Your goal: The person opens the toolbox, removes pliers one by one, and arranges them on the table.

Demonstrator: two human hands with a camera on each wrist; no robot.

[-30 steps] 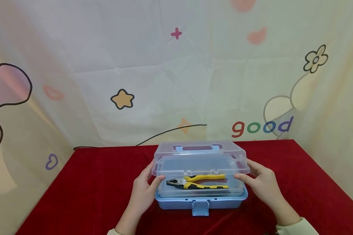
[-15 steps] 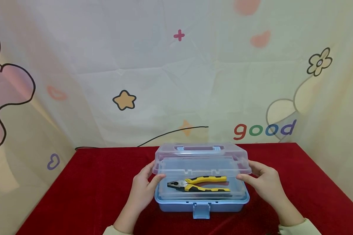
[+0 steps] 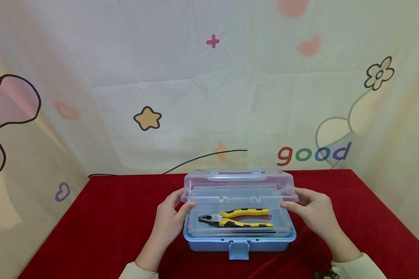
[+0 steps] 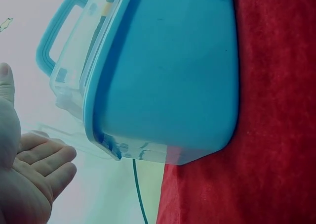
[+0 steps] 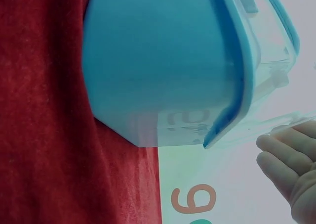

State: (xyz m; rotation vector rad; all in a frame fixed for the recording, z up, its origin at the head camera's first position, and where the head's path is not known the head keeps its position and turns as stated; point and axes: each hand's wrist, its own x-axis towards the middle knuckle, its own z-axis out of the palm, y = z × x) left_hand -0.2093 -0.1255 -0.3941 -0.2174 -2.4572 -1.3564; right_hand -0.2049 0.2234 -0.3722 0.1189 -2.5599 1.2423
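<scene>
In the head view a toolbox with a light-blue base (image 3: 206, 245) stands on the red cloth, its front latch (image 3: 239, 251) hanging down. Its clear lid (image 3: 237, 190) is raised and tilted back. My left hand (image 3: 169, 217) holds the lid's left end, thumb at the front rim. At the right end my right hand (image 3: 315, 213) holds it likewise. Combination pliers (image 3: 246, 212) with yellow and black handles lie on the translucent inner tray (image 3: 195, 229), jaws to the left. Both wrist views show fingers (image 4: 49, 159) meeting the lid's edge beside the blue base.
Red cloth (image 3: 101, 224) covers the table around the toolbox. Behind it hangs a pale printed curtain (image 3: 195, 97). A small dark object (image 3: 326, 275) shows at the bottom edge by the right sleeve.
Both hands have lifted the lid's front rim a little higher, and the lid leans further back. The base and pliers stay put; the view has shifted slightly.
</scene>
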